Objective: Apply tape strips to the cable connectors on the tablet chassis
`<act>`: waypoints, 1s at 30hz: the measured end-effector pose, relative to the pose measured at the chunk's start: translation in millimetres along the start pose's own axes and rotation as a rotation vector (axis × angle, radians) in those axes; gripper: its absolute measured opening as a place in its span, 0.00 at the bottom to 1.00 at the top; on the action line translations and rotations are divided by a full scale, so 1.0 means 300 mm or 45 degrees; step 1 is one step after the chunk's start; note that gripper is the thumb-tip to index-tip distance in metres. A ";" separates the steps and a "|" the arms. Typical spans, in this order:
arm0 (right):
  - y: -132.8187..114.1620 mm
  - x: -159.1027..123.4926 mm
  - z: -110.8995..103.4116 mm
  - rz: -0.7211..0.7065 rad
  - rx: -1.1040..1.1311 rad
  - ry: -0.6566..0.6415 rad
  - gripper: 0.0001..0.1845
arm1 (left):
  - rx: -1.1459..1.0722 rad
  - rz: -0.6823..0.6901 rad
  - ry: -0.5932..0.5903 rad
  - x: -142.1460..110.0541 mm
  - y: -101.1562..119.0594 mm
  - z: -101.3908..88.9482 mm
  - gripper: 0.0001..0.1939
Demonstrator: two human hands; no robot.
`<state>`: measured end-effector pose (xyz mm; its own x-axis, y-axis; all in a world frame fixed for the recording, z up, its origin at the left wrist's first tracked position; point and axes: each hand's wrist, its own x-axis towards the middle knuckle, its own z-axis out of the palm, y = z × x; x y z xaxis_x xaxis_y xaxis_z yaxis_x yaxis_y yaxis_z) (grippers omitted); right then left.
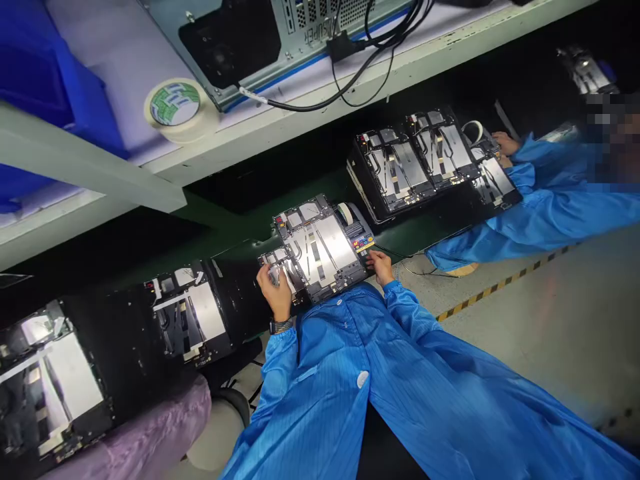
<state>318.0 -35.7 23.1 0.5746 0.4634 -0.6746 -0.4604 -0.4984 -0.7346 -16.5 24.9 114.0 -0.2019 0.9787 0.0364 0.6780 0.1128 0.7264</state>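
L hand [274, 293] is curling over open tablet [320, 250], grip unclear; R hand [381, 267] is resting half-open at its edge; tape roll [345, 213] on top, black belt [240, 300] running alongside, co-worker's sleeve [550, 200] beyond.

Both arms reach forward from the body, elbows bent slightly outward, covered by a striped blue smock [320, 407] with sleeves down to the wrists. The left hand [275, 293] is arched, its bent fingers [264, 275] pointing downward, and a dark wristwatch [281, 326] sits just above the cuff. The right hand [381, 268], well apart from the left, lies flatter and angles inward, with its fingers gently curled.
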 end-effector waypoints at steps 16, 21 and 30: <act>0.031 -0.024 0.065 0.154 0.318 0.156 0.16 | -0.164 0.367 0.047 0.294 0.426 -0.068 0.14; 0.010 -0.023 0.126 0.166 0.335 0.257 0.23 | 0.017 0.542 -0.129 0.331 0.554 -0.042 0.15; -0.155 -0.251 -0.018 -0.493 0.089 0.161 0.25 | 0.348 0.570 -0.678 0.421 0.663 0.093 0.25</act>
<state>299.7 -51.5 108.4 0.7913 0.5108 -0.3362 -0.2362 -0.2518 -0.9385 112.7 175.8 244.0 0.4573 0.8838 -0.0993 0.7804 -0.3452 0.5213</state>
